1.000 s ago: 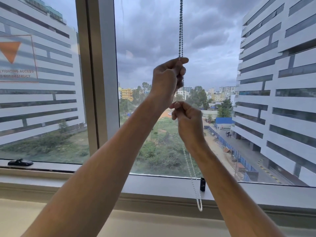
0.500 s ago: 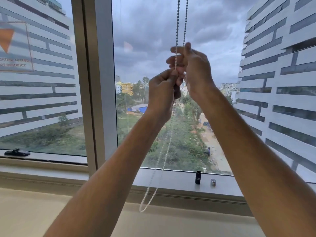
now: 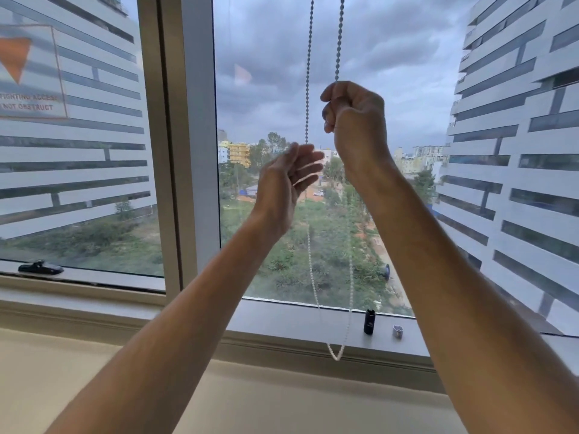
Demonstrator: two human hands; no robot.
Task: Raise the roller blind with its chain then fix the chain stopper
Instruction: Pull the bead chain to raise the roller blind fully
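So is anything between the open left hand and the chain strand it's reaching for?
Nothing visible. The left hand is open just below and left of the free left strand of the bead chain, with only glass behind. The right hand grips the other strand.

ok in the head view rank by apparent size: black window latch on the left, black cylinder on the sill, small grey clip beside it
1. Black window latch, largest.
2. Black cylinder.
3. Small grey clip, smallest.
Latch and cylinder are close, so their order is unsure.
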